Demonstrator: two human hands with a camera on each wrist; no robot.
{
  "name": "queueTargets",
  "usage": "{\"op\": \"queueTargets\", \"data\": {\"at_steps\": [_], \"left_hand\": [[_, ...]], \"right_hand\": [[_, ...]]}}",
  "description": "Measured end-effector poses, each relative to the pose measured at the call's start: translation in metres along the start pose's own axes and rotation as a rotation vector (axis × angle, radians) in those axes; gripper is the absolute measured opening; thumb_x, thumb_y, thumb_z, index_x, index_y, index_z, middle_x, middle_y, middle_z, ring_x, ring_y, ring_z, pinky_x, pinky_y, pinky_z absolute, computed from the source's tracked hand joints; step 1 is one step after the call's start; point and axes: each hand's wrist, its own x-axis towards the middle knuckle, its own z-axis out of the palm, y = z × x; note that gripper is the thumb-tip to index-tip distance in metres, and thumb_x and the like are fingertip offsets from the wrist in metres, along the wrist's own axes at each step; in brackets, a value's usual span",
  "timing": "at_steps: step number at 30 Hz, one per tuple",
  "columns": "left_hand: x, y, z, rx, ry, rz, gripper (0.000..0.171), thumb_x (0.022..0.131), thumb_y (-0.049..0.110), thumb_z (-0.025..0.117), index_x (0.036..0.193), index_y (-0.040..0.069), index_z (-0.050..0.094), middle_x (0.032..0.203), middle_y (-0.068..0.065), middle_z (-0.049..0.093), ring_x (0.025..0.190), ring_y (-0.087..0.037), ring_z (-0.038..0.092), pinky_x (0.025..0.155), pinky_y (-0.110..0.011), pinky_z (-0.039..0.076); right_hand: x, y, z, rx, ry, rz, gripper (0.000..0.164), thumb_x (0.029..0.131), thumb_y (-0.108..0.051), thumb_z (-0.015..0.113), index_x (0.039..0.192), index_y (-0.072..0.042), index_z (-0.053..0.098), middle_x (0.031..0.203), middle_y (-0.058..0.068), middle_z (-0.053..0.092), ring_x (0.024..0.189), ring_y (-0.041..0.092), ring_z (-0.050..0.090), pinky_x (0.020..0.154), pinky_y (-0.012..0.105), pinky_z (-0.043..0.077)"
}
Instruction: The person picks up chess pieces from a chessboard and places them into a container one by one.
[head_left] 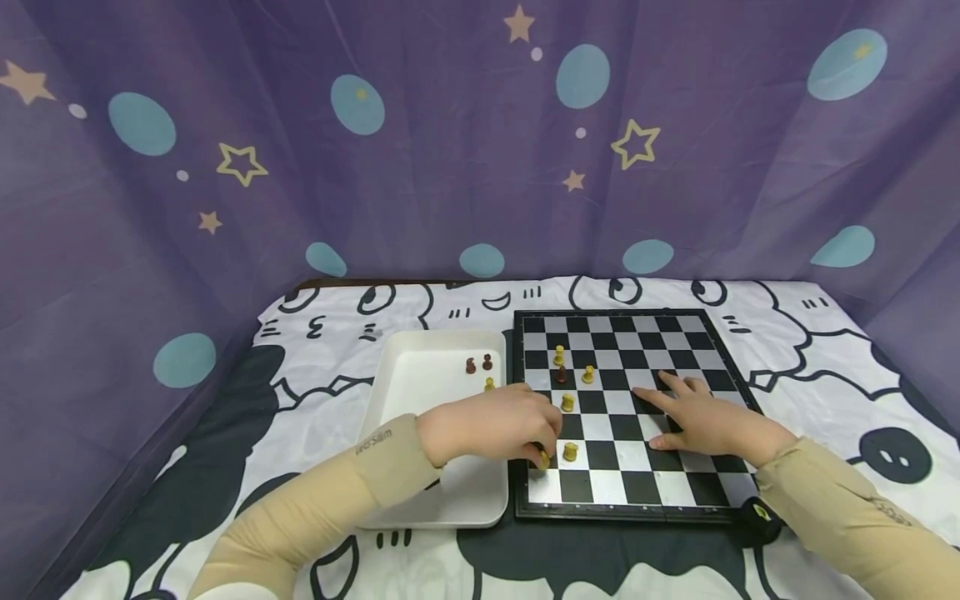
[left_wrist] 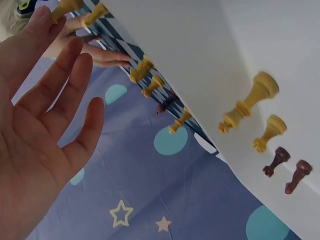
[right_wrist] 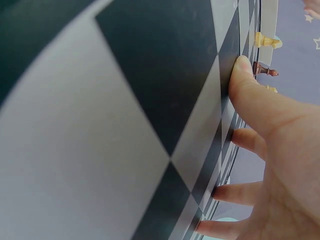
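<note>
Placing, I judge: my left grip pinches a yellow turned chess piece at the black-and-white checkered board; my right grip spreads, empty; next calls for upright release.

Purple curtain with stars and pale-blue ovals behind a black-and-white cartoon-print tablecloth.

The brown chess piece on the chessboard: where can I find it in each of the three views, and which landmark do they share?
Head: brown piece right of centre, on the board's left part, just below a yellow piece.
Left wrist: slightly above the picture's middle, by the rim of the white tray.
Right wrist: upper right, beside the thumb tip of the right hand.
Shared landmark: the chequered chessboard.
</note>
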Motion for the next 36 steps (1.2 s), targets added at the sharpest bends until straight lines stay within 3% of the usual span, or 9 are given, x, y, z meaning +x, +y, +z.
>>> {"op": "queueTargets", "data": {"at_steps": [13,20,36], "left_hand": [[-0.008,-0.01,-0.003,0.01,0.057,-0.055,0.01,0.081,0.027,0.074,0.09,0.022,0.074,0.095,0.01,0.064,0.094,-0.007,0.06,0.081,-0.026,0.045],[-0.018,-0.017,-0.007,0.011,0.094,-0.059,0.011,0.079,0.027,0.075,0.088,0.021,0.073,0.091,0.009,0.065,0.089,-0.008,0.06,0.078,-0.026,0.046],[-0.042,-0.037,-0.003,0.008,0.128,-0.137,0.009,0.078,0.025,0.076,0.085,0.02,0.074,0.088,0.007,0.065,0.084,-0.01,0.06,0.076,-0.028,0.048]], "right_hand": [[-0.001,-0.001,0.0,0.008,-0.008,0.002,0.08,0.078,-0.058,0.063,0.142,-0.016,0.041,0.145,0.034,0.027,0.125,0.059,0.029,0.084,0.068,0.043],[-0.001,-0.001,-0.001,0.003,0.005,0.0,0.079,0.079,-0.057,0.064,0.142,-0.016,0.042,0.144,0.033,0.027,0.125,0.059,0.03,0.084,0.067,0.043],[-0.002,0.0,0.0,0.004,0.013,0.0,0.079,0.078,-0.057,0.065,0.142,-0.016,0.042,0.144,0.034,0.028,0.124,0.059,0.03,0.084,0.067,0.043]]}}
